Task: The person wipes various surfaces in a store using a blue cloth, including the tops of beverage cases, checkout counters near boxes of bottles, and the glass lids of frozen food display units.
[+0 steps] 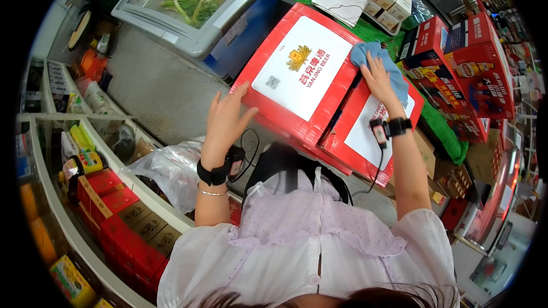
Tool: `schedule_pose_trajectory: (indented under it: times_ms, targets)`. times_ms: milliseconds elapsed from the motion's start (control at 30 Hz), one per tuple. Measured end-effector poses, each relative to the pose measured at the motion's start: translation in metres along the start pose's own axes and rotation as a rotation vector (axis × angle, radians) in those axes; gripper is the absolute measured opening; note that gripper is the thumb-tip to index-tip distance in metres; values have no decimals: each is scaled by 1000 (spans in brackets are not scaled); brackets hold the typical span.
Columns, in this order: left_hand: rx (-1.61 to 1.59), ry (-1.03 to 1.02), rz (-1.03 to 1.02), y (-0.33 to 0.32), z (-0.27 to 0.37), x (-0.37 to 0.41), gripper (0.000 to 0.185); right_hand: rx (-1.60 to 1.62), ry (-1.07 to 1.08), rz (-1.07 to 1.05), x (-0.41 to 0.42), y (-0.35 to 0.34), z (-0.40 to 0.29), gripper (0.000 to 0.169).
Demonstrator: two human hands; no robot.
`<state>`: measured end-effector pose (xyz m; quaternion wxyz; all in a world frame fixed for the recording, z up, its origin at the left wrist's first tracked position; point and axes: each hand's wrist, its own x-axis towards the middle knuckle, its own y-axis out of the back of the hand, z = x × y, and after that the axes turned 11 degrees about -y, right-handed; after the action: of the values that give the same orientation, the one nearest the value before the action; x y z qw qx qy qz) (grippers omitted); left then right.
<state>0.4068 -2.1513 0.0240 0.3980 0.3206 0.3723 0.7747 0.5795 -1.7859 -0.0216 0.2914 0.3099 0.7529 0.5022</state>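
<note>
Two red Yanjing Beer cartons with white label panels lie side by side before me, a dark gap between them. My right hand [378, 78] presses flat on a blue cloth [397, 78], which is bunched across the far end of the smaller-looking right carton [357, 137] and touches the corner of the larger left carton [278, 87]. At the left carton's near left corner is my left hand [227, 115], fingers spread and nothing in them. Its index fingertip meets or nearly meets the carton's edge; I cannot tell which.
A chest freezer [184, 36] with leafy vegetables stands beyond the left carton. Red beer boxes [454, 64] are stacked right, beside green artificial turf [445, 134]. White shelving [141, 207] with red gift boxes and a clear plastic bag [171, 169] flank my left. A thin cable [379, 173] hangs from my right wrist.
</note>
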Motion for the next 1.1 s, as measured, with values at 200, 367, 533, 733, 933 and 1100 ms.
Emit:
schedule_pose_trajectory:
  times_ms: [200, 367, 533, 733, 933, 1100]
  targets:
    - [29, 63, -27, 3, 4, 1, 55, 0, 146, 36, -27, 0, -19, 64]
    - [21, 71, -60, 10, 2, 5, 53, 165, 370, 102, -65, 3, -2, 59]
    - [-72, 9, -127, 23, -18, 24, 50, 280, 62, 247, -39, 8, -8, 35]
    - [-357, -138, -236, 56, -74, 23, 56, 375, 0, -184, -72, 20, -95, 28]
    - [-301, -164, -233, 121, -162, 23, 60, 153, 150, -111, -75, -36, -208, 28]
    - [-239, -96, -234, 173, -236, 25, 61, 144, -98, 194, 12, -45, -199, 35]
